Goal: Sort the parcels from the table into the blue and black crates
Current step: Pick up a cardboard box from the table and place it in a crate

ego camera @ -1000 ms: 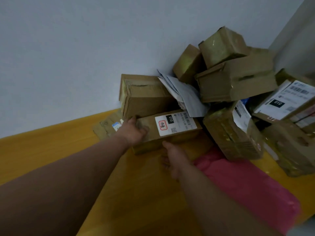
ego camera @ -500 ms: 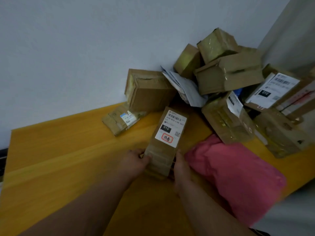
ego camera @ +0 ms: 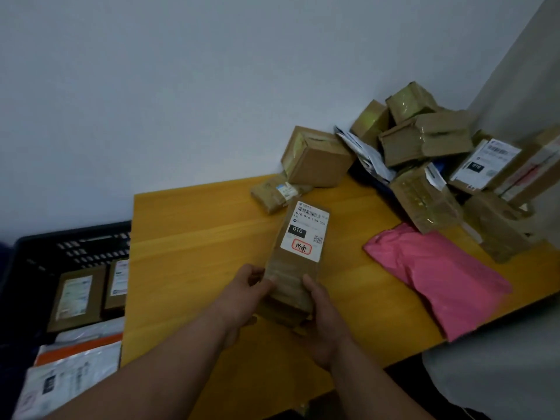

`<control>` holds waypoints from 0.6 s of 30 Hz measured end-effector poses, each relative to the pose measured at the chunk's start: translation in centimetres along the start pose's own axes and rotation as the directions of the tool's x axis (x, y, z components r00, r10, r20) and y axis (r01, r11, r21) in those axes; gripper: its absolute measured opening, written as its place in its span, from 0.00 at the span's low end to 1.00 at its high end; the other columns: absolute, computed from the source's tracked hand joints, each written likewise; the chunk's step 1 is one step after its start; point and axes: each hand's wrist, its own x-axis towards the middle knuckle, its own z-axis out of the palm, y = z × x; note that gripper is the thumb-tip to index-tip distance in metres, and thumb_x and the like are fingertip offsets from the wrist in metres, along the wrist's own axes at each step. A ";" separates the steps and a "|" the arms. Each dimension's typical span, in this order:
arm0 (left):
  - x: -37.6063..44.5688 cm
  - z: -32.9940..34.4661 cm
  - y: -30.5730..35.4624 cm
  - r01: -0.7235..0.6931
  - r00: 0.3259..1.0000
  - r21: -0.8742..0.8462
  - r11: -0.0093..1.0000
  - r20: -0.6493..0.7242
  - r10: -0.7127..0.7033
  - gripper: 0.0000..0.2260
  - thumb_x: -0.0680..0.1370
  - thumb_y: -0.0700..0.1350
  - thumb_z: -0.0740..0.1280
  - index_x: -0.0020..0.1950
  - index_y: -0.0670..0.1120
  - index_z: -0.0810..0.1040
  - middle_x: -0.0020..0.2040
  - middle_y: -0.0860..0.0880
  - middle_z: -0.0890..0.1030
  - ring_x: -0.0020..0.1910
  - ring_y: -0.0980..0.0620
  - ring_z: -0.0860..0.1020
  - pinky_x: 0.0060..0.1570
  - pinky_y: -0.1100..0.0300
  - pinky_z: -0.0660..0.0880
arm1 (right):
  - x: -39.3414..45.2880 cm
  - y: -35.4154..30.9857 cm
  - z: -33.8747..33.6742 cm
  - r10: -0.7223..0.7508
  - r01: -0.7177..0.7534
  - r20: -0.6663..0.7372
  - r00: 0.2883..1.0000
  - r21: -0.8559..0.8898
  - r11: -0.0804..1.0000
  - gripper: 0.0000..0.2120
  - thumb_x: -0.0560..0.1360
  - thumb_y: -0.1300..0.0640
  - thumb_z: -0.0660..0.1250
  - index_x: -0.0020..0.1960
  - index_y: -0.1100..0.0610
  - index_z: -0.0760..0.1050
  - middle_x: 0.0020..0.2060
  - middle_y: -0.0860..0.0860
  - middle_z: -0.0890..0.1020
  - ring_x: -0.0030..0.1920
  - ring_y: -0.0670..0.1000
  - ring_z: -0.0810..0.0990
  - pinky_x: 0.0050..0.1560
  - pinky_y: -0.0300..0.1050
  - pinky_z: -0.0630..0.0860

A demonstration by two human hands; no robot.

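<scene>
Moved: box [ego camera: 298, 259] drawn clear of the pile [ego camera: 424, 165], nearer the body; black crate [ego camera: 39, 253] now in view, left. Held above the table [ego camera: 197, 237]: left hand [ego camera: 242, 294] and right hand [ego camera: 321, 310] grip its near end, fingers curled round opposite sides. Long axis points away from the person. Crate lies nearer the left hand. Taped brown cardboard, oblong; white label on top.

A plain pale grey wall [ego camera: 181, 86] fills the far side, meeting a second wall [ego camera: 527, 71] at the far right corner. A yellow wooden tabletop [ego camera: 197, 237] is pushed up against it. The light is dim and even.
</scene>
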 end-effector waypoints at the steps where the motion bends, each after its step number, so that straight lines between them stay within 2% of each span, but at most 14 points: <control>1: -0.8 -0.6 -0.1 -0.006 1.000 -0.023 1.000 -0.014 0.006 0.09 0.79 0.52 0.66 0.58 0.56 0.72 0.58 0.57 0.76 0.55 0.54 0.74 0.53 0.47 0.75 | -0.5 0.2 0.5 -0.004 0.005 0.023 1.000 -0.023 1.000 0.25 0.67 0.38 0.71 0.62 0.40 0.75 0.56 0.49 0.83 0.57 0.56 0.80 0.51 0.54 0.77; 4: -2.9 -2.2 -0.2 -0.030 0.998 -0.090 0.996 -0.058 0.025 0.13 0.80 0.50 0.64 0.64 0.56 0.69 0.61 0.57 0.75 0.54 0.55 0.75 0.55 0.48 0.76 | -1.2 0.3 2.1 -0.023 0.032 0.110 0.994 -0.078 0.996 0.27 0.64 0.38 0.73 0.62 0.40 0.74 0.58 0.50 0.81 0.58 0.57 0.79 0.47 0.51 0.76; 7: -4.3 -3.7 -0.2 -0.061 0.992 -0.132 0.989 -0.113 0.046 0.19 0.81 0.49 0.62 0.72 0.58 0.65 0.62 0.57 0.75 0.53 0.55 0.76 0.54 0.51 0.76 | -1.2 0.1 3.8 -0.024 0.048 0.185 0.982 -0.125 0.991 0.23 0.68 0.43 0.72 0.62 0.40 0.75 0.58 0.50 0.81 0.58 0.58 0.78 0.47 0.51 0.74; 10: -5.4 -5.0 -0.4 -0.087 0.982 -0.174 0.981 -0.180 0.055 0.16 0.81 0.49 0.61 0.69 0.59 0.69 0.56 0.56 0.78 0.52 0.54 0.77 0.51 0.53 0.76 | -1.1 -0.1 5.3 0.010 0.035 0.248 0.969 -0.179 0.983 0.19 0.72 0.46 0.70 0.62 0.40 0.74 0.58 0.50 0.81 0.58 0.57 0.77 0.49 0.52 0.74; 14: -6.6 -6.2 -1.0 -0.078 0.970 -0.192 0.978 -0.243 0.029 0.14 0.80 0.51 0.62 0.65 0.60 0.72 0.54 0.53 0.80 0.52 0.52 0.78 0.48 0.53 0.78 | -1.4 0.5 6.8 0.053 0.012 0.277 0.959 -0.225 0.974 0.19 0.72 0.47 0.70 0.62 0.39 0.74 0.56 0.46 0.82 0.57 0.55 0.78 0.53 0.54 0.74; 18: -7.4 -7.6 -2.7 -0.092 0.952 -0.222 0.971 -0.305 0.020 0.14 0.78 0.53 0.65 0.64 0.60 0.72 0.54 0.55 0.80 0.51 0.53 0.79 0.45 0.55 0.79 | -1.5 1.6 8.3 0.085 0.011 0.310 0.947 -0.295 0.955 0.20 0.70 0.45 0.71 0.61 0.39 0.75 0.57 0.46 0.82 0.56 0.54 0.79 0.50 0.52 0.74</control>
